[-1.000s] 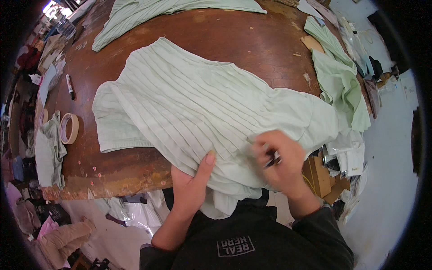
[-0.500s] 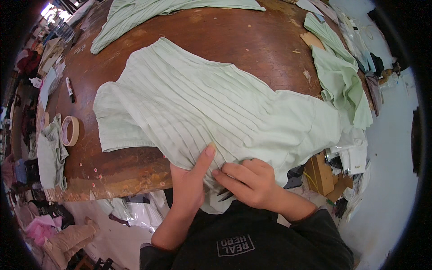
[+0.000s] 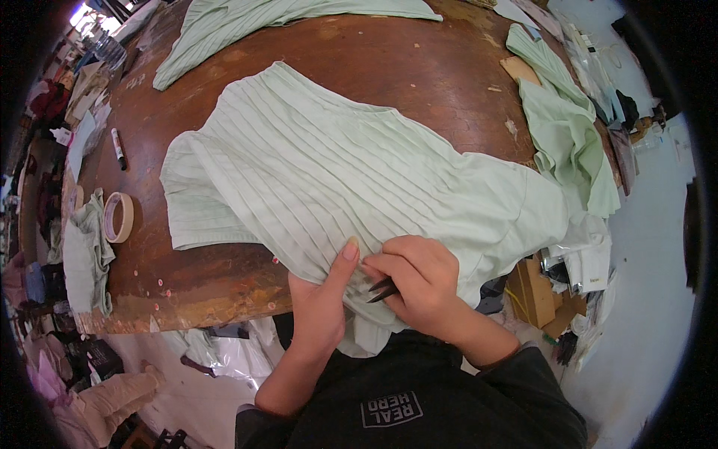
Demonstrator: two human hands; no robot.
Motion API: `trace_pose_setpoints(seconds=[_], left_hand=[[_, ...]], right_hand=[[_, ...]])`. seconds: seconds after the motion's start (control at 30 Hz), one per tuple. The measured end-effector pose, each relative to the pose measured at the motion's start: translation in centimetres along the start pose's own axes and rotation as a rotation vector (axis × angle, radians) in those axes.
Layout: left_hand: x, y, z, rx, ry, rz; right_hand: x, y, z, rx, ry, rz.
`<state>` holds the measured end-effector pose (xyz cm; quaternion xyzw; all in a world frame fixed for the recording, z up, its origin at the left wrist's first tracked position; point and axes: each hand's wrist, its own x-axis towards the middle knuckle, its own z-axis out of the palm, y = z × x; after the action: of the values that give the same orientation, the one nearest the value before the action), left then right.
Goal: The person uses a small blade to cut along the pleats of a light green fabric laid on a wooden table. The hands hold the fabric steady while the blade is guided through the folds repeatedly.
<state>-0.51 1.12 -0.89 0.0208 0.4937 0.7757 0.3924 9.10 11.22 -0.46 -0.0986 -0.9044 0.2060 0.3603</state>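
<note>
A pale green pleated garment (image 3: 314,165) spreads across the wooden table, its near edge hanging over toward me. My left hand (image 3: 320,299) grips that near edge, thumb on top of the pleats and fingers hidden beneath the cloth. Close beside it, my right hand (image 3: 419,280) is closed round dark thread snips (image 3: 383,289), whose two pointed blades stick out below the fingers, slightly parted. Its thumb and forefinger tips come together at the cloth near my left thumb; whether they pinch a thread is too small to tell.
More pale green cloth lies at the table's far side (image 3: 299,13) and right edge (image 3: 561,120). On the left are a tape roll (image 3: 118,218), a marker (image 3: 118,149) and a crumpled cloth (image 3: 88,254). A cardboard box (image 3: 532,292) stands below the table's right edge.
My right hand has risen a little away from my body, and more of the snips' blades now shows. The garment and my left hand have shifted slightly right in view.
</note>
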Motion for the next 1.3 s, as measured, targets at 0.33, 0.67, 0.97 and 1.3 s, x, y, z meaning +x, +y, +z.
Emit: trace_pose_setpoints(seconds=[0.33, 0.67, 0.97, 1.3], left_hand=[[0.5, 0.3, 0.2, 0.156, -0.004, 0.133], [0.5, 0.3, 0.4, 0.218, 0.011, 0.167], [0.5, 0.4, 0.1, 0.202, -0.010, 0.080], [0.6, 0.4, 0.2, 0.175, -0.028, 0.121]], right_hand=[[0.0, -0.6, -1.9, 0.272, -0.041, 0.311], [-0.5, -0.4, -3.1, 0.220, -0.191, 0.357], [1.0, -0.1, -3.1, 0.104, -0.202, 0.167], [1.1, 0.0, -3.1, 0.100, -0.229, 0.186]])
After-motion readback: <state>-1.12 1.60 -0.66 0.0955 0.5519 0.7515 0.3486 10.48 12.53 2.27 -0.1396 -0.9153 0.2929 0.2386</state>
